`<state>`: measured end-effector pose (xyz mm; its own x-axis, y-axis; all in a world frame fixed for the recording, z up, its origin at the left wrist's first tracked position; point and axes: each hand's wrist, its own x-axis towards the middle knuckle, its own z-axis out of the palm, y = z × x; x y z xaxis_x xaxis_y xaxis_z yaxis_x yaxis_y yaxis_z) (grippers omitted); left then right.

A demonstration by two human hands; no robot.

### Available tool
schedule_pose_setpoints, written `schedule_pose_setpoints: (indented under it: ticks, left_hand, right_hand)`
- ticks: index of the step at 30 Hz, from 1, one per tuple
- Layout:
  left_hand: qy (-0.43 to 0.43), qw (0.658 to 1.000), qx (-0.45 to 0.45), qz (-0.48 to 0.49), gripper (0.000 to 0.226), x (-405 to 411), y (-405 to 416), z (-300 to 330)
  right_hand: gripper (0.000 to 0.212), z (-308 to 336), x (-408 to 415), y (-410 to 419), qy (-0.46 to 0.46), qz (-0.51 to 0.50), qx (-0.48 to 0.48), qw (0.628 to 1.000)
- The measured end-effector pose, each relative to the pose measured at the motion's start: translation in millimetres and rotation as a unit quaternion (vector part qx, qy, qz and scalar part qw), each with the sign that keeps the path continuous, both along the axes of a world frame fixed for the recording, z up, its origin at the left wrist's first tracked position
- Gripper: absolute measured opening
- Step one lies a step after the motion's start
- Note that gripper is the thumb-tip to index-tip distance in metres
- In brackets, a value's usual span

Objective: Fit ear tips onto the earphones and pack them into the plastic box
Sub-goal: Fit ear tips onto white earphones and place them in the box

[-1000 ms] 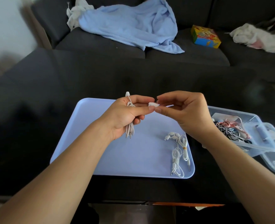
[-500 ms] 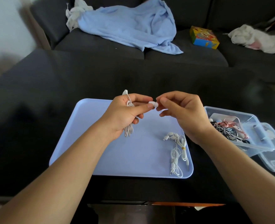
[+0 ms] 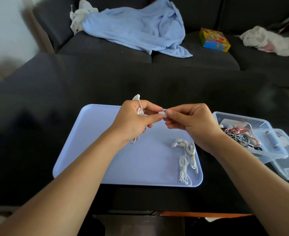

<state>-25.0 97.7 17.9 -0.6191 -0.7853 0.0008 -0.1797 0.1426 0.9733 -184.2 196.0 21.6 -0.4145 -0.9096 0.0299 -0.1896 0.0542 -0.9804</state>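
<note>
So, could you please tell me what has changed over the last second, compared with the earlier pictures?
Very little. The right hand has closed in slightly on the left hand, so both now pinch the small white ear tip between them. The left hand still grips the bundled earphones. The tied earphones on the blue tray and the plastic box have not moved.

Both forearms reach forward, left hand (image 3: 133, 121) and right hand (image 3: 191, 122) raised with fingertips pinched together, nearly meeting
</note>
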Motion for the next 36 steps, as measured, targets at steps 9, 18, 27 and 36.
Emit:
schedule_pose_setpoints:
  ticks: [9,18,27,36]
  left_hand:
    - [-0.162,0.961,-0.219,-0.044,0.014,-18,19,-14]
    - [0.077,0.912,0.392,-0.095,0.031,-55,58,5]
    - [0.19,0.846,0.47,-0.166,0.069,-82,85,16]
    - [-0.069,0.987,0.027,-0.142,0.02,-93,94,-4]
  right_hand:
    - [0.016,5,-3,20,-0.063,0.0,0.067,0.996]
    - [0.01,13,-16,51,0.097,-0.098,0.072,0.988]
    - [0.015,9,-31,87,0.29,-0.054,0.092,0.951]
    - [0.005,5,-110,116,0.366,-0.204,0.05,0.907]
